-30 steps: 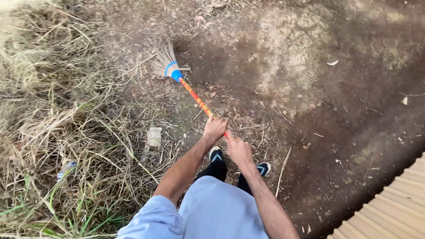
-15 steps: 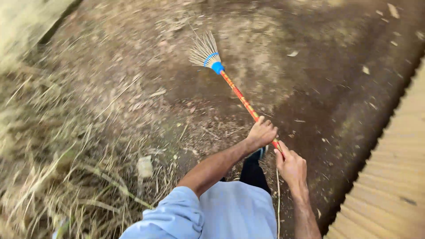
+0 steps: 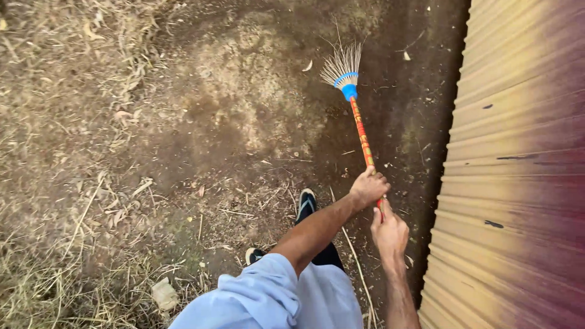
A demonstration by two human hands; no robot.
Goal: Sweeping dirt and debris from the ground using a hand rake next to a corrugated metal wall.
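Left hand (image 3: 368,186) wrapped tight around the orange broom handle (image 3: 362,135), knuckles up, forearm running back toward a light blue sleeve (image 3: 256,295). Right hand (image 3: 389,231) just below and behind, likewise clenched on the handle's near end, touching or nearly touching the left. Handle slanting up and slightly left, away from the body, ending in a blue collar (image 3: 349,91) and a fan of pale stiff bristles (image 3: 342,64) spread against the dark soil (image 3: 244,122). Bristle tips low to the ground; contact hard to tell. Under the arms, two dark shoes with white trim: one (image 3: 306,204) just left of the left wrist, the other (image 3: 255,254) nearer, partly hidden by the sleeve. Scattered around, dry leaves (image 3: 309,66) and twigs on bare brown earth. Further left, dry straw-coloured grass (image 3: 55,280) matted over the ground, with a pale scrap of litter (image 3: 164,293) at its lower edge. Along the right side, a corrugated metal sheet (image 3: 518,183), yellowish, close beside the broom and the right forearm.
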